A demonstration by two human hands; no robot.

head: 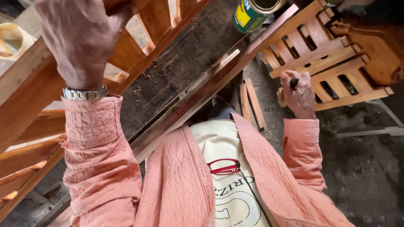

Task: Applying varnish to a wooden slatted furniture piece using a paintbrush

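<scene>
Left grip clamps the slatted wooden frame; right grip is fisted around a dark handle.

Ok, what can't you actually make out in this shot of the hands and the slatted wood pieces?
All in the head view:
- Dark tool in the right hand: only a stub shows above the closed fingers, so its kind is unclear.
- Left hand: seen from the back, so its grip on the slatted frame is hidden.
- Tin can: cut off by the top edge; contents not visible.
- Slatted panel at right: its far end leaves the picture.
</scene>
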